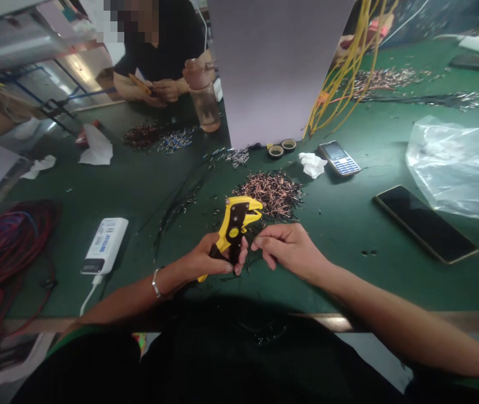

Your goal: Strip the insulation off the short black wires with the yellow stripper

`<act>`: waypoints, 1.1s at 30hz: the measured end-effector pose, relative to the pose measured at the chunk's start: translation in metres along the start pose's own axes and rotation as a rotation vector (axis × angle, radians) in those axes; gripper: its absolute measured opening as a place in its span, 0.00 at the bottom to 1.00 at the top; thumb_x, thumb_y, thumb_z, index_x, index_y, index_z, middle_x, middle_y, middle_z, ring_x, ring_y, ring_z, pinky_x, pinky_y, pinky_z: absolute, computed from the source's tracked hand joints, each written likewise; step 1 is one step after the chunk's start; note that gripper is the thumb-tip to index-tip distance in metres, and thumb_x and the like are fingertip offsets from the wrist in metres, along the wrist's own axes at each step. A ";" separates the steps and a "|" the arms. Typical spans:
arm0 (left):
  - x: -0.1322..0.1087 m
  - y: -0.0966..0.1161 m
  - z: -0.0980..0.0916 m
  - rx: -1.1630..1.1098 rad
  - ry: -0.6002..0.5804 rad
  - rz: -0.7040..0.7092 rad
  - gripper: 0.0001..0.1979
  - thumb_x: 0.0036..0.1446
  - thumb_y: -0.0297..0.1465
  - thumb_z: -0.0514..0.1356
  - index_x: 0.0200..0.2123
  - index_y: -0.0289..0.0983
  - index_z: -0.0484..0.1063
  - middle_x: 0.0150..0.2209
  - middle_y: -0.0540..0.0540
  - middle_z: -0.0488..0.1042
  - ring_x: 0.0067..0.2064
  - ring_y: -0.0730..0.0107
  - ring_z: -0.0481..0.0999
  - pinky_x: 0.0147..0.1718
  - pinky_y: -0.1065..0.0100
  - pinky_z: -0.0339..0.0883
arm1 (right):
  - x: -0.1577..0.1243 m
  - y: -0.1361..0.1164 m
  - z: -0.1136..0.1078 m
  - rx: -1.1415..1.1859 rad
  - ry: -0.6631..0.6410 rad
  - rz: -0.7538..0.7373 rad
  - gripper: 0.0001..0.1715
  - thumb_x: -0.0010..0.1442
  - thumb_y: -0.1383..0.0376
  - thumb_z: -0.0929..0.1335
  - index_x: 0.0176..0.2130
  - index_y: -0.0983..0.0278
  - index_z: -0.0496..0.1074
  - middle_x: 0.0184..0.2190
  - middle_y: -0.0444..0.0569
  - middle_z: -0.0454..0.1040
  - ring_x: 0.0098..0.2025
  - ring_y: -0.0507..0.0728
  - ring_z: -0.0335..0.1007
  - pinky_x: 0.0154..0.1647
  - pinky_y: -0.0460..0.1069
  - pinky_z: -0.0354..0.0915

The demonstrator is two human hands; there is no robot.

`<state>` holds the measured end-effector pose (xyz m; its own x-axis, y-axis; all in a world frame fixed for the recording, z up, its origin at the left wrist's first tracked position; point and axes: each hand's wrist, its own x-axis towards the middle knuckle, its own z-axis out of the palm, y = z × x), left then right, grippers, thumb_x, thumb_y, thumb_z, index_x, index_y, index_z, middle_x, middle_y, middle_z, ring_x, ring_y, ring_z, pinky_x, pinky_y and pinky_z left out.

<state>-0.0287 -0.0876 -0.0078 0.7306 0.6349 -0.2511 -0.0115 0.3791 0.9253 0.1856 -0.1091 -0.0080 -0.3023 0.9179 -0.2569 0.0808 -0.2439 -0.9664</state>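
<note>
My left hand (209,257) is wrapped round the handles of a yellow and black wire stripper (235,227), its jaws pointing up and to the right. Just right of the tool, my right hand (292,247) has thumb and forefinger pinched together. Whatever sits between those fingertips is too small to name. Behind the tool's head lies a heap of short black wire pieces with bare copper ends (270,193). A few dark wire bits are scattered on the green table (340,292) around and under my hands.
A white power bank (105,246) with a cable lies left, beside coiled red wires (16,258). On the right are a smartphone (427,223), a keypad phone (339,158) and a plastic bag (462,168). A grey panel (281,73) stands ahead; a co-worker sits beyond a bottle (203,98).
</note>
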 end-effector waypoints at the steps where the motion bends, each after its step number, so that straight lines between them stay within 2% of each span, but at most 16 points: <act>1: 0.000 0.001 0.001 0.016 0.003 -0.004 0.14 0.44 0.26 0.66 0.37 0.32 0.72 0.30 0.46 0.74 0.32 0.68 0.73 0.36 0.65 0.66 | 0.000 0.000 0.001 0.006 0.002 -0.001 0.12 0.54 0.62 0.66 0.25 0.65 0.76 0.11 0.39 0.67 0.15 0.46 0.51 0.19 0.45 0.50; 8: 0.003 0.004 0.004 0.069 0.014 0.005 0.09 0.43 0.24 0.63 0.32 0.32 0.72 0.26 0.48 0.73 0.29 0.70 0.72 0.33 0.67 0.67 | -0.002 -0.001 0.005 0.070 -0.005 -0.018 0.12 0.54 0.62 0.66 0.25 0.65 0.76 0.12 0.40 0.70 0.15 0.46 0.51 0.19 0.46 0.51; 13: 0.003 0.001 0.003 0.024 0.038 0.018 0.09 0.42 0.24 0.64 0.32 0.33 0.71 0.25 0.48 0.74 0.28 0.70 0.73 0.31 0.67 0.68 | -0.002 0.000 0.005 0.102 0.001 -0.019 0.13 0.55 0.61 0.67 0.25 0.65 0.76 0.12 0.41 0.70 0.15 0.46 0.51 0.18 0.46 0.49; 22: 0.001 -0.011 -0.002 -0.040 0.019 0.047 0.10 0.50 0.29 0.67 0.34 0.32 0.71 0.27 0.48 0.72 0.27 0.71 0.72 0.29 0.66 0.70 | -0.002 -0.002 0.008 0.168 0.009 0.017 0.12 0.53 0.61 0.68 0.24 0.64 0.76 0.13 0.42 0.72 0.13 0.45 0.51 0.15 0.44 0.47; 33: -0.002 -0.023 -0.003 0.065 0.192 0.025 0.14 0.53 0.34 0.69 0.34 0.33 0.67 0.18 0.54 0.68 0.18 0.77 0.67 0.19 0.72 0.67 | -0.002 -0.001 0.008 0.251 -0.005 0.085 0.12 0.54 0.59 0.69 0.28 0.65 0.77 0.14 0.41 0.73 0.10 0.44 0.49 0.11 0.44 0.42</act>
<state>-0.0319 -0.0953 -0.0293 0.5868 0.7628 -0.2715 0.0209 0.3210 0.9469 0.1782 -0.1130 -0.0062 -0.3089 0.8894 -0.3370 -0.1315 -0.3909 -0.9110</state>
